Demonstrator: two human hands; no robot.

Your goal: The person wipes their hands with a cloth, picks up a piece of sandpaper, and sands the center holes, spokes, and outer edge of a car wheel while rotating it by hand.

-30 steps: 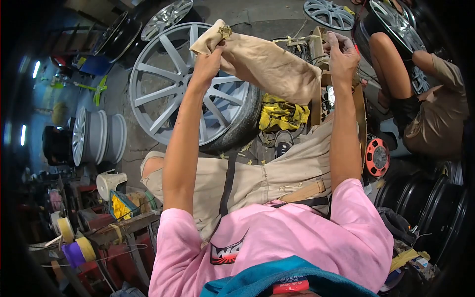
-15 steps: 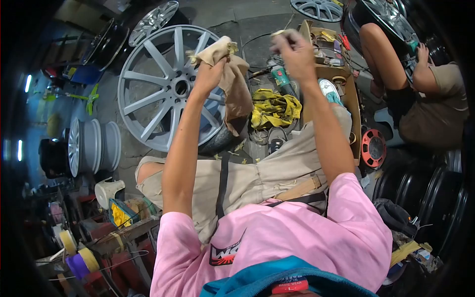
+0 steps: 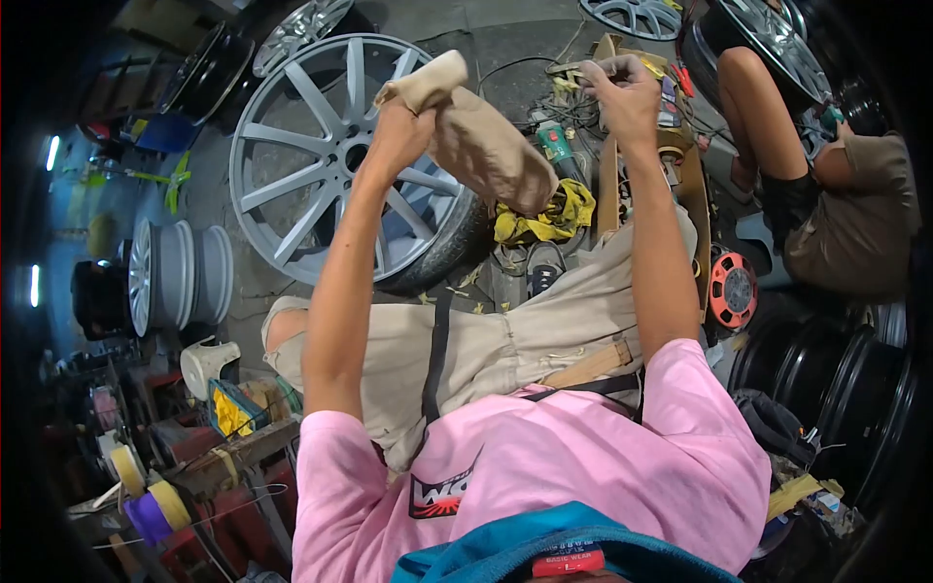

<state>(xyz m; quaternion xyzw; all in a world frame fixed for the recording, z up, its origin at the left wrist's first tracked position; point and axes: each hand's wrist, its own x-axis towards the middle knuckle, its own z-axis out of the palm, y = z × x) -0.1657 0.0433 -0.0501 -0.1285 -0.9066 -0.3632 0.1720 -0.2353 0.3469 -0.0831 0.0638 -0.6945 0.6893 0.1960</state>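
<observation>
beige cloth, soft and creased, rolled thick at its top end, hangs slanted between the hands, over the edge of a multi-spoke grey metal wheel. left hand: fingers clamped on the cloth's upper end. right hand: raised, fingers curled, can't tell if the tips meet or pinch anything. crumpled yellow-black fabric just under the cloth's low end, green power tool beside it. open cardboard box below right hand, ribbed black rubber tyre by the wheel.
</observation>
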